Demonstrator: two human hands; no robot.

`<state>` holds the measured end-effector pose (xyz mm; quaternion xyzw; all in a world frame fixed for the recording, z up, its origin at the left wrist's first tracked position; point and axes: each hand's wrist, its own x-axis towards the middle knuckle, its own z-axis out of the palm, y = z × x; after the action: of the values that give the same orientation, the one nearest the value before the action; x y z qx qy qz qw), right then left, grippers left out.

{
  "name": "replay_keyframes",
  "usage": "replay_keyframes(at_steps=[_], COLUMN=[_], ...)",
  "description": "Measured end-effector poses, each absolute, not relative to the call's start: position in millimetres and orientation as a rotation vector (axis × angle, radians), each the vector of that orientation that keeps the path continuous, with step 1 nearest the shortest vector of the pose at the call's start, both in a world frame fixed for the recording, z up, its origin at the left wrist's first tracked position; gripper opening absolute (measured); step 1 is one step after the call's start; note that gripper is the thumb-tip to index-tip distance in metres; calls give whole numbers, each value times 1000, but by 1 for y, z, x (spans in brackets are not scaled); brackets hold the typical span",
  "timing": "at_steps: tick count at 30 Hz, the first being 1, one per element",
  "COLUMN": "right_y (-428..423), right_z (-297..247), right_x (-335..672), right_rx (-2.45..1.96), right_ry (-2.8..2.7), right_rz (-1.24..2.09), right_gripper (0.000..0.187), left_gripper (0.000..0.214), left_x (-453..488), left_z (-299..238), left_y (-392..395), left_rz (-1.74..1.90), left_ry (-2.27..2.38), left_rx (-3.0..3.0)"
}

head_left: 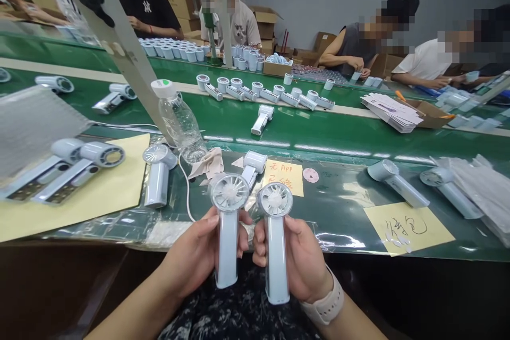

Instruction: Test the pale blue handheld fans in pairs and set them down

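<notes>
My left hand (pixel 201 247) is closed around the handle of a light-blue handheld fan (pixel 228 244), its round grille facing me. A matching handheld fan (pixel 278 255) is gripped by my right hand (pixel 305 255), which has a pale watch strap on the wrist. Both fans are upright, side by side and slightly apart, in front of the table's near edge. Just behind them another fan (pixel 255 162) lies on the table by a yellow note (pixel 285 175) with red writing. To the left, a fan (pixel 157 175) rests beside a yellow sheet (pixel 127 191).
A clear bottle (pixel 179 117) stands beside a slanted metal post (pixel 119 48). More fans (pixel 398 183) lie at the right near a handwritten yellow note (pixel 410 228). Beyond runs a green conveyor (pixel 338 138) with a row of fans. Several co-workers sit across it.
</notes>
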<state>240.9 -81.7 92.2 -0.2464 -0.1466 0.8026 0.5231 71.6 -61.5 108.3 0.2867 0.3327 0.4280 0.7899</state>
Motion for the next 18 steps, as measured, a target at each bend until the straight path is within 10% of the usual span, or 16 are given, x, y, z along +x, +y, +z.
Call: replay_keyframes(at_steps=[18], right_y=[-78], right_z=[97], right_x=[247], right_rx=[-665], right_ry=[-409], right_rz=[1681], right_gripper=[35], left_gripper=[59], left_x=[75], left_z=[103], left_y=[-65], left_rz=[962], left_ry=[791], left_rx=[844])
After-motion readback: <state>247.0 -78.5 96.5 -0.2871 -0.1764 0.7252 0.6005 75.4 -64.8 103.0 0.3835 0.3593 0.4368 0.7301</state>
